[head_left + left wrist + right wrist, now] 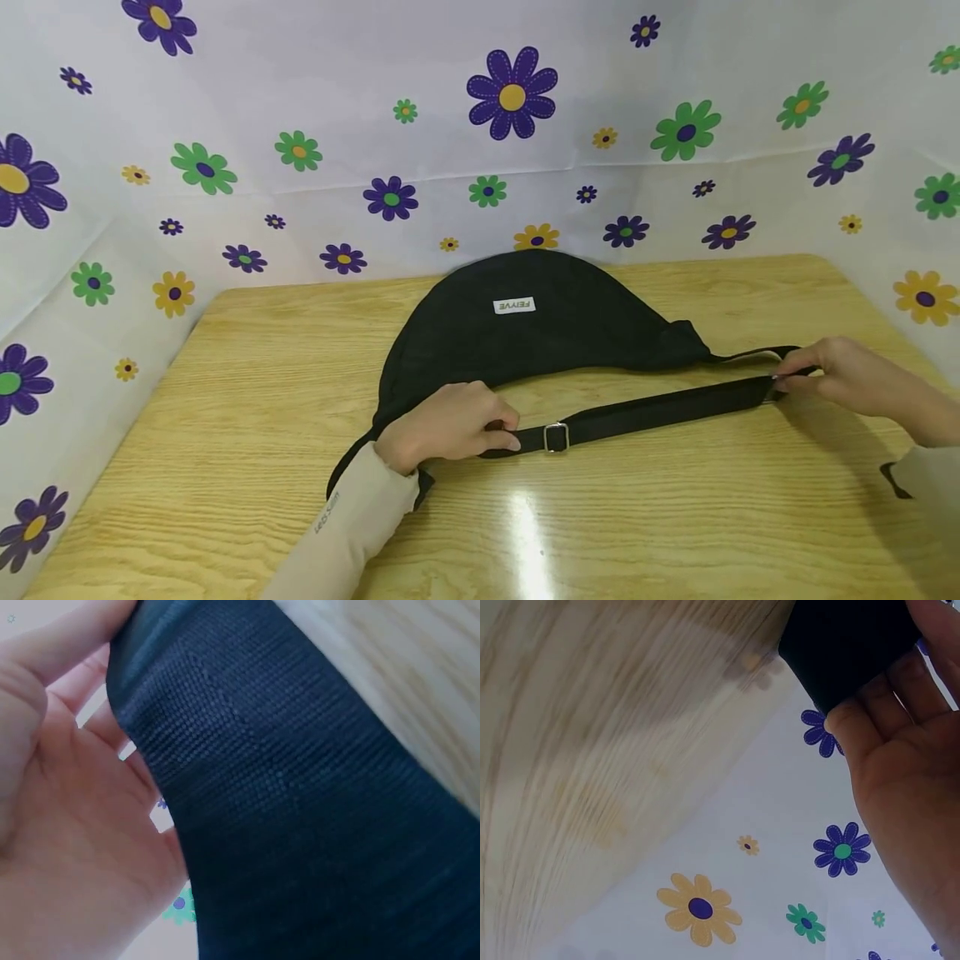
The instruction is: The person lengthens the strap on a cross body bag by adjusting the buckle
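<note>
A black crescent-shaped bag (540, 325) with a small white label (514, 305) lies on the wooden table. Its black strap (667, 410) stretches between the two hands, in front of the bag. The left hand (450, 425) pinches the strap just left of a square metal buckle (557, 437). In the left wrist view the strap (300, 795) fills much of the picture, with the thumb over its edge. At the strap's right end, near a metal fitting, the right hand (847, 379) pinches it; the right wrist view shows black fabric (847, 652) between thumb and fingers.
The light wooden table (637, 525) spreads under everything. Behind it and along both sides hangs a white cloth (315, 75) printed with purple, green and yellow flowers. Both forearms wear beige sleeves (337, 529).
</note>
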Demonstrator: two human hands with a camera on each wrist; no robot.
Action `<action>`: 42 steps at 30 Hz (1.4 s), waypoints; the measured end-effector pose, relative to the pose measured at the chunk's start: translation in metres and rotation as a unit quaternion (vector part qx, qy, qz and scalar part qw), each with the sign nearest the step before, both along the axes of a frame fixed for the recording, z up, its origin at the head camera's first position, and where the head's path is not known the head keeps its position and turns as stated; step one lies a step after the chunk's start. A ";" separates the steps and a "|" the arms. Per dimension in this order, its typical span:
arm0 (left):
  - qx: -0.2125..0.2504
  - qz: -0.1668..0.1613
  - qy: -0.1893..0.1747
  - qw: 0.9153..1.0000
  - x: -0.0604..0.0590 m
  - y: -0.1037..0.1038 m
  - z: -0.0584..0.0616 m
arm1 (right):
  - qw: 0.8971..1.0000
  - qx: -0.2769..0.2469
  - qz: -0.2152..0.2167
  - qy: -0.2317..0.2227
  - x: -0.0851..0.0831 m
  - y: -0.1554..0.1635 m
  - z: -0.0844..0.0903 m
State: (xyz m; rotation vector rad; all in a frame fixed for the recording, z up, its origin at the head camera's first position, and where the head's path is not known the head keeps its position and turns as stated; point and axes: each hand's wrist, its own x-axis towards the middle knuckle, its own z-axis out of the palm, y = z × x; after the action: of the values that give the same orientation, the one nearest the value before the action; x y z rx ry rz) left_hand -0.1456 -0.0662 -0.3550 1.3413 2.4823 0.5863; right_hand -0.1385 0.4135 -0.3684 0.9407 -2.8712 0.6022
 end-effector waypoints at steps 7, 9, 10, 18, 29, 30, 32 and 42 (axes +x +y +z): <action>-0.022 0.017 -0.043 0.999 0.001 -0.011 0.001 | 0.998 0.030 -0.040 -0.028 -0.001 -0.005 0.003; -0.020 0.017 -0.079 0.997 0.001 -0.020 0.002 | 0.998 0.037 -0.045 -0.036 -0.001 -0.005 0.003; -0.018 0.019 -0.095 0.995 0.001 -0.025 0.003 | 0.998 0.036 -0.047 -0.037 -0.001 -0.006 0.003; -0.068 0.082 -0.152 0.983 0.005 -0.068 0.017 | 0.998 0.027 -0.046 -0.038 -0.001 -0.004 0.004; -0.076 0.136 -0.174 0.972 0.009 -0.122 0.018 | 0.999 0.036 -0.033 0.002 0.000 0.002 0.003; -0.079 0.142 -0.172 0.972 0.009 -0.127 0.018 | 0.999 0.040 -0.033 0.008 0.000 0.003 0.002; -0.085 0.156 -0.174 0.969 0.009 -0.136 0.016 | 0.999 0.041 -0.036 0.002 0.000 0.004 0.003; -0.069 0.219 -0.178 0.957 0.009 -0.157 0.010 | 0.974 0.028 -0.141 -0.174 0.000 -0.001 0.015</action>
State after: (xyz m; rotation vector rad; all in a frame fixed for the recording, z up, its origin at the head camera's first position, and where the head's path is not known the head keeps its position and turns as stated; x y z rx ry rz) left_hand -0.1370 -0.2233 -0.3446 0.5665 2.4585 0.6625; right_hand -0.1388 0.4122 -0.3529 0.4521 -3.2601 0.7220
